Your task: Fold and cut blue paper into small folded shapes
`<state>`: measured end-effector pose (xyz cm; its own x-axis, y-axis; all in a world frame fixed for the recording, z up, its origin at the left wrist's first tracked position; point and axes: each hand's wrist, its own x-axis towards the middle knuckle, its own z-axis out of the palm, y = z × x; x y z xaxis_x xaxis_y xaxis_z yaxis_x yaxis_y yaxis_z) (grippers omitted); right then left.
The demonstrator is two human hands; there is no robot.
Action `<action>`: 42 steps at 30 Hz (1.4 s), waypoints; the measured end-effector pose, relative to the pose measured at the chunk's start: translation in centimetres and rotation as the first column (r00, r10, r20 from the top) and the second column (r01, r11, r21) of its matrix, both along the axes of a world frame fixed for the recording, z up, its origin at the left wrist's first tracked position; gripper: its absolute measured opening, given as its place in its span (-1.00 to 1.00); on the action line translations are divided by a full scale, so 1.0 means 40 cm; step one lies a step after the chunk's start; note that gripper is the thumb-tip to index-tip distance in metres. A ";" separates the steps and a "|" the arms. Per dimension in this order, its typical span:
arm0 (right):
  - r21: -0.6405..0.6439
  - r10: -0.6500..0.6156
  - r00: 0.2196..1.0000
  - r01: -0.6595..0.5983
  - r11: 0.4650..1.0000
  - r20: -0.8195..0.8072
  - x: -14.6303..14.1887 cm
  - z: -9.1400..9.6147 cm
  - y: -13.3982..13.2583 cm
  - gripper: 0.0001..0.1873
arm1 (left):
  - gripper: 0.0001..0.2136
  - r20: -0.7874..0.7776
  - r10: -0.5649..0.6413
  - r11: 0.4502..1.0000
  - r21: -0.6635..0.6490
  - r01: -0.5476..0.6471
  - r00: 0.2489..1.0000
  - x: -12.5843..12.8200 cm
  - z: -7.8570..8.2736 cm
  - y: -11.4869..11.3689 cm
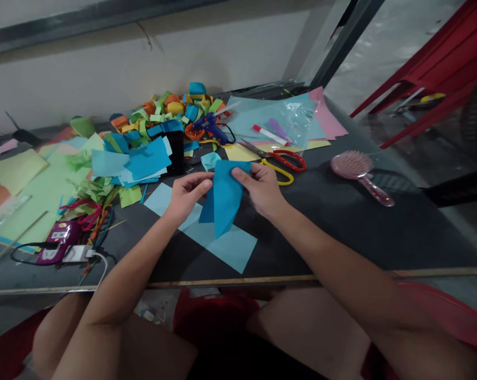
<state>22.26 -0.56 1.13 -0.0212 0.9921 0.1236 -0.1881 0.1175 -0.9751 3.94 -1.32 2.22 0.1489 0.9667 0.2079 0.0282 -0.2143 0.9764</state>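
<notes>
A folded sheet of blue paper [227,198] is held up between my two hands, one flap hanging to a point. My right hand [264,190] pinches its upper right corner, thumb on the front face. On the other side my left hand [190,196] has its thumb and fingers closed at the paper's left edge; the exact grip there is partly hidden. Beneath the folded piece lies a light blue paper strip [238,248] on the dark table. Just behind my right hand rest scissors [289,160] with red and yellow handles.
Folded colourful paper pieces [175,108] pile up at the back beside a blue glue gun [212,126]. Blue sheets [149,158] lie to the left, near a purple device [59,240] with cables. Markers [270,134] and a pink hairbrush [355,169] lie to the right.
</notes>
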 end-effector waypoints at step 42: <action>0.030 0.267 0.845 -0.316 0.948 0.464 0.008 -0.002 0.004 -0.43 | -0.62 0.056 -0.009 0.964 -0.266 0.023 0.998 -0.022 -0.020 0.044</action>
<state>22.60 -0.38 1.04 -0.3847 0.9139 0.1299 0.2248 0.2292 -0.9471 3.05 0.43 1.41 0.1607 0.9858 -0.0486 -0.0269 0.0536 0.9982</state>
